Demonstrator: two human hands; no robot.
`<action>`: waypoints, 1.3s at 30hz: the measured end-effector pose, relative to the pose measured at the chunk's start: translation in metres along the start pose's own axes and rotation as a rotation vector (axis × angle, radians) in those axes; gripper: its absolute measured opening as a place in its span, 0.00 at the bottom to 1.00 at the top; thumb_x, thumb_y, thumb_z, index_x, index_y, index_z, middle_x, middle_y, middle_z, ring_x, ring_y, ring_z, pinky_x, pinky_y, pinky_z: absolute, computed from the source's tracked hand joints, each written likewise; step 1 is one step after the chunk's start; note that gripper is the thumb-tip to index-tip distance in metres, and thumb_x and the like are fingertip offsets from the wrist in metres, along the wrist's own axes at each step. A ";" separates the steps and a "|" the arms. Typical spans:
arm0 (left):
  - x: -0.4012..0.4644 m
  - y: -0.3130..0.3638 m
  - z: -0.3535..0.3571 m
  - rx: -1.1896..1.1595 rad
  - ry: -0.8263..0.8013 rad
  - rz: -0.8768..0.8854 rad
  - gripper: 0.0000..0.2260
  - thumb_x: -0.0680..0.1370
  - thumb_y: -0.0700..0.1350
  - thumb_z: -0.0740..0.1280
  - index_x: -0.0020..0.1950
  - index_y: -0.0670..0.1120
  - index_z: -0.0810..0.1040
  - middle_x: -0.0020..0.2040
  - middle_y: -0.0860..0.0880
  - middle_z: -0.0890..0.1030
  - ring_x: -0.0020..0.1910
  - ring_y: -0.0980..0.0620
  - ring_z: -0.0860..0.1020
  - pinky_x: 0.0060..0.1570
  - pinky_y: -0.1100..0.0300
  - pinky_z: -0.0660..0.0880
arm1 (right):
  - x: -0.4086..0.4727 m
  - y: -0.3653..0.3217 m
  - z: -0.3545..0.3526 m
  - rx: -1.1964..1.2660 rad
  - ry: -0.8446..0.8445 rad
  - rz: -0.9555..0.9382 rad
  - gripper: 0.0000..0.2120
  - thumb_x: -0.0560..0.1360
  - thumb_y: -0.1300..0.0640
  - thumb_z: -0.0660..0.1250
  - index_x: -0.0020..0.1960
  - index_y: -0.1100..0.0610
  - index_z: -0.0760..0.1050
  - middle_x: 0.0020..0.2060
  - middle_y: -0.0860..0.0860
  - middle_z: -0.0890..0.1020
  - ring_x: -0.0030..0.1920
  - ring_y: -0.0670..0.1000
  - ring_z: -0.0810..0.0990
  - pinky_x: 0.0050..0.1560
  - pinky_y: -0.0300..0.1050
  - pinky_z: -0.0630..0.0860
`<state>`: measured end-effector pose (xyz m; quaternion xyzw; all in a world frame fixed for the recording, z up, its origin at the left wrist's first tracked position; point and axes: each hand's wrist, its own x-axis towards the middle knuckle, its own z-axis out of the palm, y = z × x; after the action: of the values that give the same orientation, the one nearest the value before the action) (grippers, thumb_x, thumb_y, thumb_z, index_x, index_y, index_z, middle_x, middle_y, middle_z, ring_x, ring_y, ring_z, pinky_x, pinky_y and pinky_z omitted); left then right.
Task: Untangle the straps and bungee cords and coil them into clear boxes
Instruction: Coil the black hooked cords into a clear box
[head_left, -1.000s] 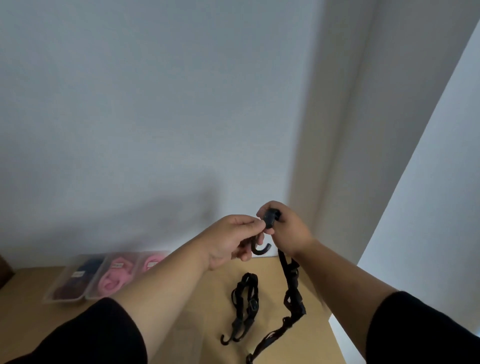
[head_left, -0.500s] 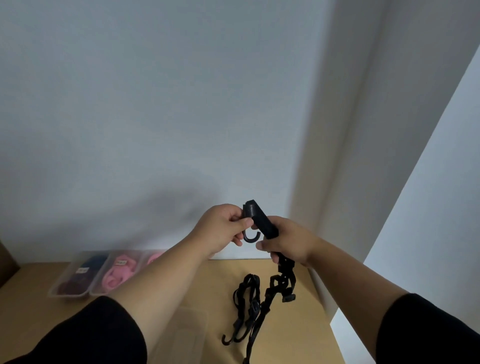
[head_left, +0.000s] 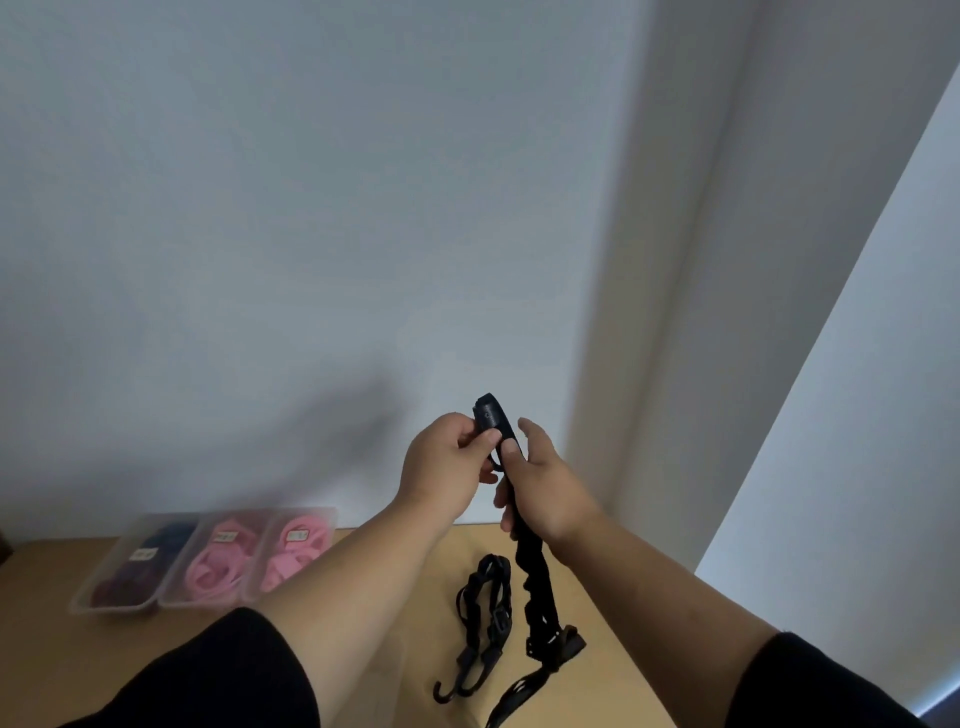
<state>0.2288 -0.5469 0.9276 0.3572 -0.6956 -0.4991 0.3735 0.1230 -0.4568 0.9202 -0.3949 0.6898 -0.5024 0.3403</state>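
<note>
Already, on the far left of the desk (head_left: 597, 613), well left of the raised black strap (head_left: 535, 571), three clear boxes (head_left: 208, 561) stand side by side against the wall; the leftmost holds something dark, the other two hold pink coils, and each bears a small label too blurred to read; so I judge that part of the sorting is done; nearer the strap, just to its left on the desk, a second black bungee cord (head_left: 483, 618) lies loosely bunched with two hooks at its near end, not yet coiled or boxed, and it looks free of the held one, though where they come close I cannot be sure; above it the left hand (head_left: 449, 467) has its fingers curled, thumb and forefinger pinching the folded top of the strap, with a dark hook showing just under the fingers; touching that hand on its right, the right hand (head_left: 540, 488) is wrapped round the strap a little lower, thumb lying up along it; the strap is flat black webbing, doubled over at the top, hanging down crumpled and kinked to the desk, where a buckle-like piece and a loose tail trail off; left to do, by my reading: coil this strap, then the cord, and box both
</note>
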 end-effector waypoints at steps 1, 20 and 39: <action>0.000 0.001 0.002 -0.048 0.011 -0.018 0.08 0.79 0.47 0.69 0.41 0.49 0.79 0.33 0.54 0.83 0.34 0.52 0.85 0.47 0.46 0.82 | 0.000 0.000 0.002 0.038 -0.008 0.006 0.17 0.84 0.43 0.54 0.72 0.40 0.61 0.33 0.51 0.80 0.27 0.52 0.78 0.29 0.44 0.75; 0.010 -0.001 -0.048 0.762 -0.407 0.729 0.24 0.81 0.38 0.60 0.77 0.51 0.67 0.74 0.62 0.66 0.77 0.64 0.56 0.77 0.65 0.48 | -0.017 -0.017 -0.002 0.247 -0.154 -0.061 0.22 0.82 0.41 0.63 0.36 0.55 0.75 0.29 0.54 0.76 0.23 0.50 0.70 0.24 0.41 0.70; -0.006 0.030 -0.058 -0.293 -0.108 -0.155 0.11 0.71 0.35 0.67 0.44 0.49 0.85 0.45 0.44 0.86 0.45 0.43 0.86 0.41 0.56 0.82 | -0.024 -0.037 0.042 0.010 0.058 -0.216 0.09 0.78 0.40 0.65 0.55 0.40 0.70 0.34 0.46 0.78 0.27 0.43 0.71 0.31 0.39 0.69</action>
<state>0.2789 -0.5594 0.9690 0.3243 -0.6048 -0.6409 0.3440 0.1782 -0.4602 0.9466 -0.4506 0.6504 -0.5507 0.2659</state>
